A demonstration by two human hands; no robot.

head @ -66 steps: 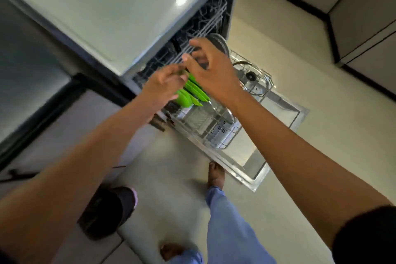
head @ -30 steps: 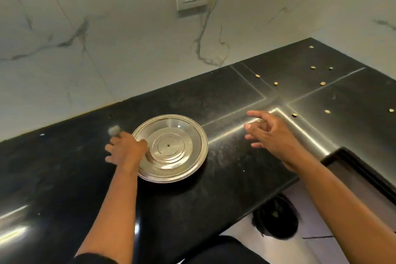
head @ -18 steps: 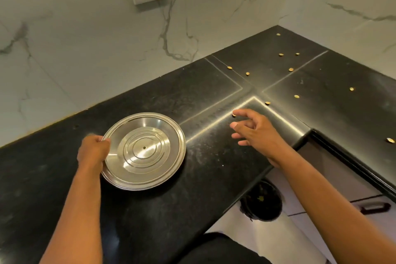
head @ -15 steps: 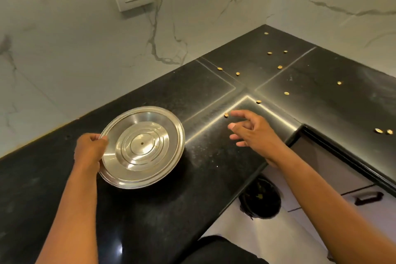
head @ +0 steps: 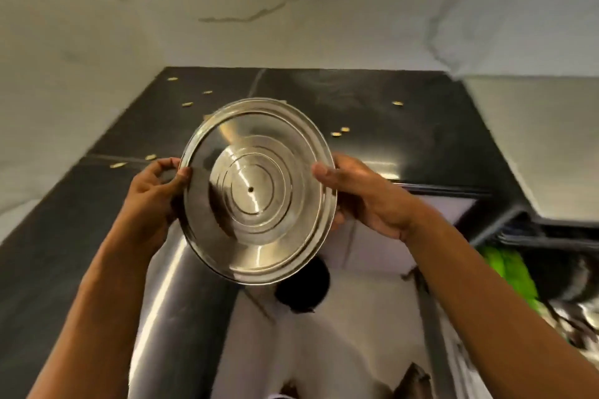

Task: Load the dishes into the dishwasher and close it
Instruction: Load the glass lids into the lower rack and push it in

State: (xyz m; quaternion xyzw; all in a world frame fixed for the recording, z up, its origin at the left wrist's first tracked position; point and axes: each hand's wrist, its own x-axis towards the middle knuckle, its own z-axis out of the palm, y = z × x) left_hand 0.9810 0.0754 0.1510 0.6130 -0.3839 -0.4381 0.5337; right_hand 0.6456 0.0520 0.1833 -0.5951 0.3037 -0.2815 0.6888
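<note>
Steel ridged round lid (head: 257,191) gripped by both hands.

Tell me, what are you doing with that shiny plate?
A person holds a steel plate in the air with both hands, the left hand and the right hand gripping opposite edges. It is off the black counter. Green dishes already sit in the dishwasher at the right.

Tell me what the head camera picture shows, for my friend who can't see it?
Two hands hold a round, shiny steel plate up in the air, the left hand gripping its left edge and the right hand its right edge. Behind it is a black countertop dotted with small gold bits, and green dishes show at the far right.
</note>
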